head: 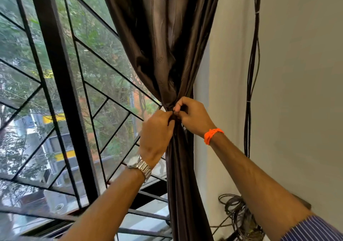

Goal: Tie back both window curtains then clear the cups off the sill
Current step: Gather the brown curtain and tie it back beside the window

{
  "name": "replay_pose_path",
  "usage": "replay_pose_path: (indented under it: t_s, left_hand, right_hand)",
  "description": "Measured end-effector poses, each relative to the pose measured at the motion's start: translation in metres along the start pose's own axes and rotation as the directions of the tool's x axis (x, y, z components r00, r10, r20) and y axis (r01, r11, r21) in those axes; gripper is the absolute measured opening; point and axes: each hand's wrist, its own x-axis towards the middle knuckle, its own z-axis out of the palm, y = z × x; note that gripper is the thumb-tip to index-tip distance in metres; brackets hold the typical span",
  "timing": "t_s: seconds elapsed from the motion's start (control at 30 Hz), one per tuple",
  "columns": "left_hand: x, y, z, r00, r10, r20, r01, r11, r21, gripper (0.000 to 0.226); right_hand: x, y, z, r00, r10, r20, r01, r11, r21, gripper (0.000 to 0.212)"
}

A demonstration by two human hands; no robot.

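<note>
While both hands meet at the bunched middle of the curtain [167, 45], the left hand [157, 129] and the right hand [193, 116] each pinch the cloth there with curled fingers; I cannot tell if a tie is between them. This brown curtain hangs at the right side of the window [55, 92], just beside the wall [297, 73]. If one hand lets go too soon, the shiny cloth could slip out and spread wide. No cups show. The watch [138, 164] and orange band [213, 135] show no words I can read.
</note>
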Motion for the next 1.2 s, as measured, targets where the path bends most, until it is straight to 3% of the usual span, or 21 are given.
replay_pose_path:
  t_s: [0.13, 0.3, 0.4, 0.53, 0.6, 0.7, 0.8, 0.9, 1.03, 1.2]
  left_hand:
    - [-0.011, -0.007, 0.01, 0.986, 0.157, -0.06, -0.15, 0.984, 0.1, 0.03]
    - [-0.009, -0.004, 0.011, 0.979, 0.189, 0.078, -0.201, 0.961, 0.19, 0.021]
    - [-0.002, -0.001, 0.009, 0.98, 0.139, 0.141, -0.161, 0.974, 0.159, 0.004]
    - [0.017, -0.005, 0.003, 0.974, -0.028, 0.227, 0.021, 0.999, 0.035, 0.009]
    - [0.03, -0.002, -0.002, 0.928, -0.109, 0.355, 0.112, 0.994, 0.012, 0.016]
    - [0.053, 0.005, -0.011, 0.767, -0.204, 0.608, 0.25, 0.968, 0.009, 0.026]
    - [0.07, 0.007, -0.014, 0.622, -0.226, 0.75, 0.381, 0.924, -0.037, 0.026]
    - [0.074, 0.005, -0.015, 0.581, -0.226, 0.782, 0.516, 0.845, -0.139, 0.011]
    - [0.072, 0.001, -0.016, 0.545, -0.239, 0.804, 0.611, 0.77, -0.185, 0.011]
    - [0.072, -0.002, -0.021, 0.522, -0.205, 0.828, 0.65, 0.724, -0.23, 0.019]
  right_hand:
    - [0.005, -0.006, 0.001, 0.997, 0.067, -0.042, -0.068, 0.997, -0.02, 0.016]
    - [-0.001, -0.005, 0.002, 0.987, 0.135, -0.088, -0.133, 0.991, 0.03, 0.014]
    - [-0.009, 0.0, -0.001, 0.997, 0.07, -0.022, -0.07, 0.997, -0.032, 0.028]
    - [-0.019, 0.006, -0.004, 0.989, -0.033, 0.144, 0.059, 0.981, -0.184, 0.055]
    - [-0.019, 0.007, -0.002, 0.987, -0.043, 0.157, 0.082, 0.965, -0.251, 0.061]
    - [-0.014, 0.007, -0.003, 0.987, -0.017, 0.16, 0.049, 0.979, -0.197, 0.055]
    - [-0.014, 0.006, -0.003, 0.985, -0.004, 0.172, 0.03, 0.989, -0.147, 0.05]
    - [-0.026, 0.013, 0.009, 0.996, -0.072, 0.043, 0.078, 0.985, -0.151, 0.049]
    - [-0.039, 0.015, 0.021, 0.962, -0.152, -0.226, 0.142, 0.988, -0.057, 0.031]
    - [-0.046, 0.017, 0.027, 0.87, -0.31, -0.383, 0.134, 0.897, -0.422, 0.019]
